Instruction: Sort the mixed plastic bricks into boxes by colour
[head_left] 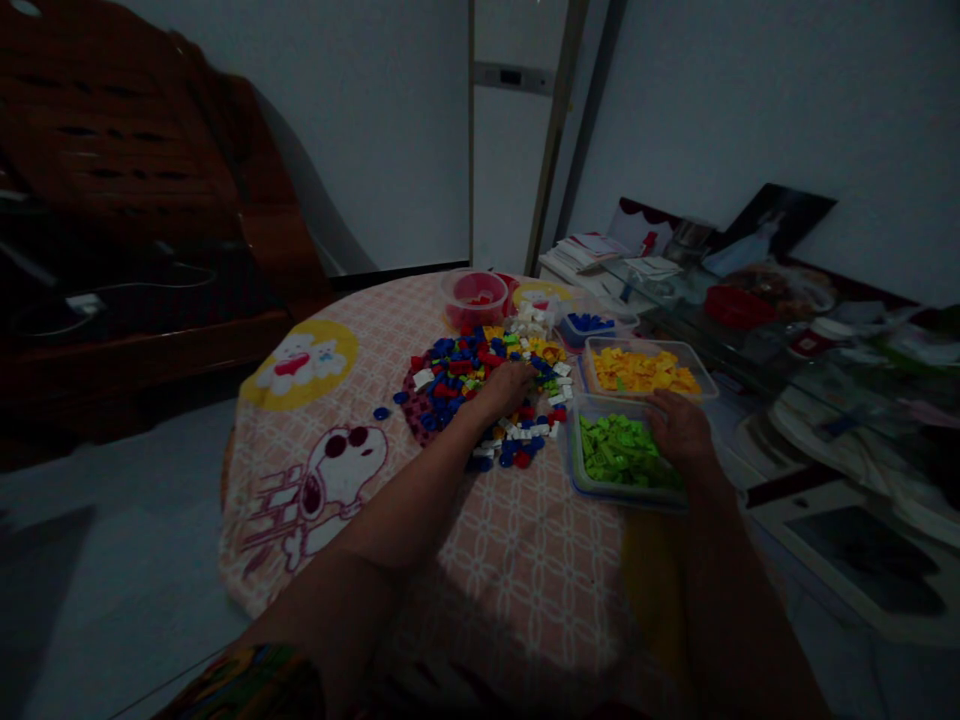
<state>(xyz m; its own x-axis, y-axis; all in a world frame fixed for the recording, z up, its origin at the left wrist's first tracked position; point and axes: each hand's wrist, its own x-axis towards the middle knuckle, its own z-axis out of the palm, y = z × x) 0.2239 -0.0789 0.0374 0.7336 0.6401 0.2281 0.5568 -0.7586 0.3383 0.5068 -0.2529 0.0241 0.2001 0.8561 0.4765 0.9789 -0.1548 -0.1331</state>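
My left hand (510, 388) rests on the right part of a mixed pile of toy bricks (459, 368), its fingers bent down among blue and yellow pieces; whether they grip one is too dark to tell. Over the right edge of a clear box of green bricks (619, 450) is my right hand (681, 428), fingertips near the rim of the box of yellow bricks (645, 370). Its fingers are partly curled, and anything in them is too dim to make out. White bricks (517, 432) and blue round pieces lie along the pile's near edge.
Behind the pile stand a pink round tub (476, 298) with red pieces and a box of blue bricks (589, 325). A patterned cloth (517, 560) covers the round table. Right of it, a cluttered glass shelf (675, 300); at left, a wooden bench (150, 180).
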